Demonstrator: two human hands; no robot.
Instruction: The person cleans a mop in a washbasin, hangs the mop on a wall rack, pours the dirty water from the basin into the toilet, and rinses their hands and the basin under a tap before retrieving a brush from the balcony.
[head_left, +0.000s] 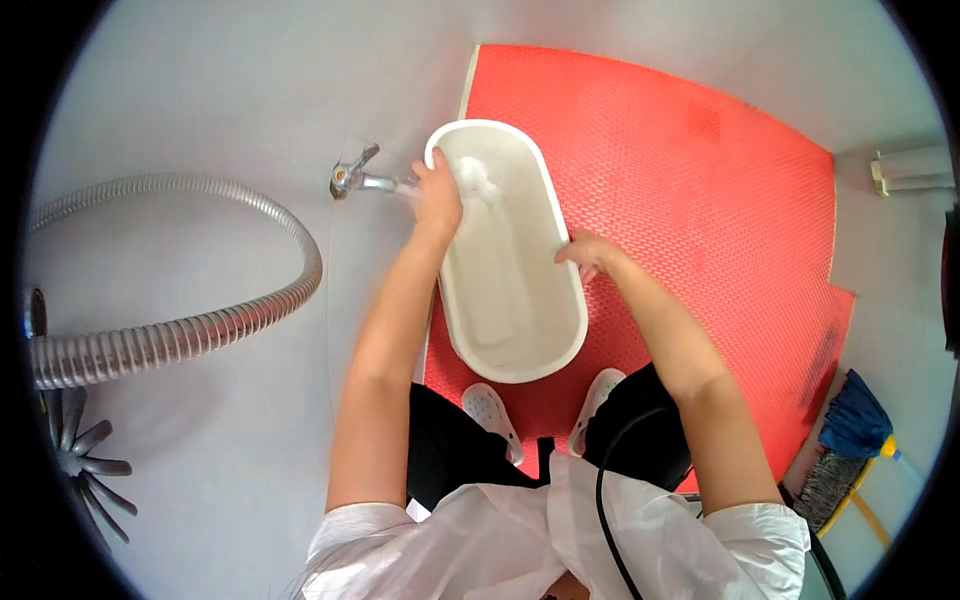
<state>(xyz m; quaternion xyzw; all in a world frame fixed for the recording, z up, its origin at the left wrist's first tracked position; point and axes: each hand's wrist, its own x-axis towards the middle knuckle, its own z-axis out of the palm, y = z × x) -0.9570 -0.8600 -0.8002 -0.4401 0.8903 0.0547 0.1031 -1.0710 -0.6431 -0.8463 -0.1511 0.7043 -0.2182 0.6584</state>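
Observation:
A long white oval basin (504, 270) is in front of me, above the red floor mat. My left hand (437, 195) is closed on its left rim near the far end, with the thumb over the edge. On the right side, my right hand (590, 252) grips the rim about midway along. A metal tap (352, 175) on the left wall runs water toward the basin, passing by my left hand. White splashing water (474, 178) shows inside the far end. How much water the basin holds is hard to make out.
A ribbed metal hose (180, 345) loops along the left wall, above a dark finned fixture (85, 465). Red textured matting (690, 210) covers the floor. A blue mop head (855, 415) and a grey brush (830, 488) lean at the lower right. My white clogs (492, 418) stand below the basin.

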